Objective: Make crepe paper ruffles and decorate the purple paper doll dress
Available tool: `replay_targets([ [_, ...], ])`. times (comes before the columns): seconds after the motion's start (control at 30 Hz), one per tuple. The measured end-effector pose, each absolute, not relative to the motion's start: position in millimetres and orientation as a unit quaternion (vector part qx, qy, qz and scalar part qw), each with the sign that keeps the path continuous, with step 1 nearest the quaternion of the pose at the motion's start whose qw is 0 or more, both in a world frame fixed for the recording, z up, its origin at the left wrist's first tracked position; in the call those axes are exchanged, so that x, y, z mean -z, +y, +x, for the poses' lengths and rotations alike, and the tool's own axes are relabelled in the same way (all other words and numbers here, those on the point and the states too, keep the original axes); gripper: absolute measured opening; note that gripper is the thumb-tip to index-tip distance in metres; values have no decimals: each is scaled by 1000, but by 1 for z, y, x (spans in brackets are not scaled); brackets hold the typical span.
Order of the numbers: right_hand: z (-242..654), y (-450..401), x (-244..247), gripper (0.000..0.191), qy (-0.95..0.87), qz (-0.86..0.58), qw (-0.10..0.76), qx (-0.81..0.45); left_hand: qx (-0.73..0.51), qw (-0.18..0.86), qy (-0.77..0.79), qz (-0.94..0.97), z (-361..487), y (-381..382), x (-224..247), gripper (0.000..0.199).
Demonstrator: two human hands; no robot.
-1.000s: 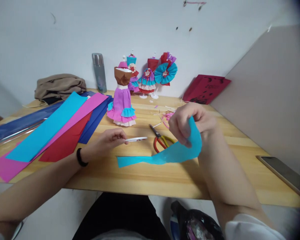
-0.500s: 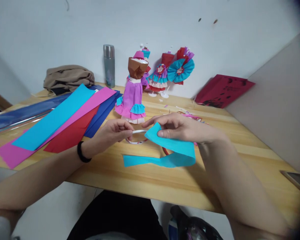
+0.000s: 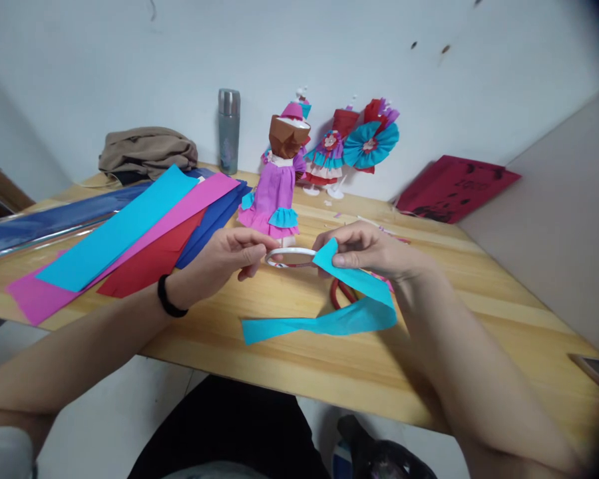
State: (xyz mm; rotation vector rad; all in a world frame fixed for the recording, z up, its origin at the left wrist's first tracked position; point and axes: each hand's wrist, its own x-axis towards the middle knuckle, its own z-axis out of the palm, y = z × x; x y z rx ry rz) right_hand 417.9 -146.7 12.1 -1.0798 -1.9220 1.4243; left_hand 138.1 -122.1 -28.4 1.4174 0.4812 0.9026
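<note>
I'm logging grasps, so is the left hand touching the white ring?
Touching: the head view shows the left hand's thumb and fingers pinching the near end of the white ring.

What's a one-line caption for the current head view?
Left hand grips a white ring; right hand holds a turquoise strip against it, dressed figure behind.

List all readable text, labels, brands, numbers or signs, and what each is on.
None clear enough to quote.
Magenta folder or bag by the right wall: dark characters, too blurred to read.
White ring: reddish marks, too small to tell whether they are text.
Grey flask: faint pattern, no legible text.
</note>
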Motion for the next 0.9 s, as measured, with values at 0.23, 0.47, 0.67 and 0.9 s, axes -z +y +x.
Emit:
replay_targets([
  [0.23,415,-147,-11,31,-714,-381,266,-524,-383,638,201,637,137,-120,32,29],
  [0.47,399,-156,-20,25,-716,-414,234,-511,-395,575,246,673,136,-128,24,28],
  [0.67,387,-159,-24,22,-729,-404,221,-506,-378,558,261,691,139,-130,21,22],
  [0.9,388,-161,-25,21,-731,-406,227,-499,-360,598,235,677,138,-123,32,22],
])
